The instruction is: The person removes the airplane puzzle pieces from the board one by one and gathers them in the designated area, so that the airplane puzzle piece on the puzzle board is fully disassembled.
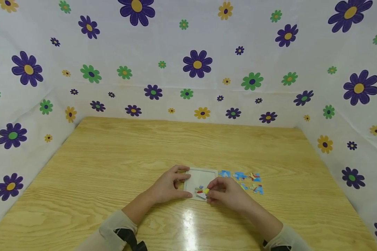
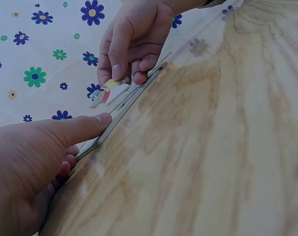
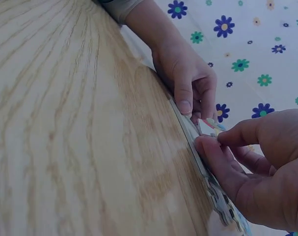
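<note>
A shallow white puzzle tray (image 1: 198, 177) with a raised rim lies on the table. My left hand (image 1: 169, 184) grips it along the left side, thumb at the near corner and a finger at the far corner. Between thumb and fingertips, my right hand (image 1: 227, 195) pinches a puzzle piece (image 1: 201, 191) with yellow, red and white on it. The piece is tilted over the tray's near right part, as the left wrist view shows, where the puzzle piece (image 2: 111, 91) slants above the rim. My right fingers cover part of it.
Several blue puzzle pieces (image 1: 239, 175) lie to the right of the tray, some partly behind the right hand. The wooden table (image 1: 128, 150) is bounded at the back and sides by a white flowered cloth (image 1: 163, 45).
</note>
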Available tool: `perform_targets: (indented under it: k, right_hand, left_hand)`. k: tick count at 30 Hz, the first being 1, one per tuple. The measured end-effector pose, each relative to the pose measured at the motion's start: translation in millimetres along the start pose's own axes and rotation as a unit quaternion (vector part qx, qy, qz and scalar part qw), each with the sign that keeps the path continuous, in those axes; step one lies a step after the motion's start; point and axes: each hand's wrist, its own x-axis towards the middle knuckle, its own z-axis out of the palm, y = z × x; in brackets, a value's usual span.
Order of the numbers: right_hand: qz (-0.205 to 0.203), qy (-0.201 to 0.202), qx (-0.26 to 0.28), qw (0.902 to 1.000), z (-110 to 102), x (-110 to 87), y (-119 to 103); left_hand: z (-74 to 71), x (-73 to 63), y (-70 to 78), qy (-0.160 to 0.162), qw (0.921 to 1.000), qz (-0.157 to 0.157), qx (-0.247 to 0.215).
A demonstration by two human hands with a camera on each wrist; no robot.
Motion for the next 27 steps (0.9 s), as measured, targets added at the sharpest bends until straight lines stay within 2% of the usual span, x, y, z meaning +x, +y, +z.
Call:
perform_targets:
  k: [8,13,22,27]
  right_hand:
    - [-0.005,0.012,0.013,0.9998,-16,-16.8,6]
    - [-0.013,0.039,0.003,0.9991,-29,-28.6,13]
    - [-0.004,0.093,-0.006,0.9957,-49,-49.3,23]
    - [-0.006,0.090,-0.003,0.9959,-58,-56.5,25]
  left_hand:
    - [1.5,-1.3,-0.7,-0.003,1.0000,-0.008,0.001]
    - [3.1,-0.5,-2.3,-0.005,0.9999,-0.011,0.003]
    - [5.1,0.0,-1.8,-0.006,0.9998,-0.020,0.000]
    - [5.3,-0.4,-1.4,-0.006,0.9998,-0.021,-0.001]
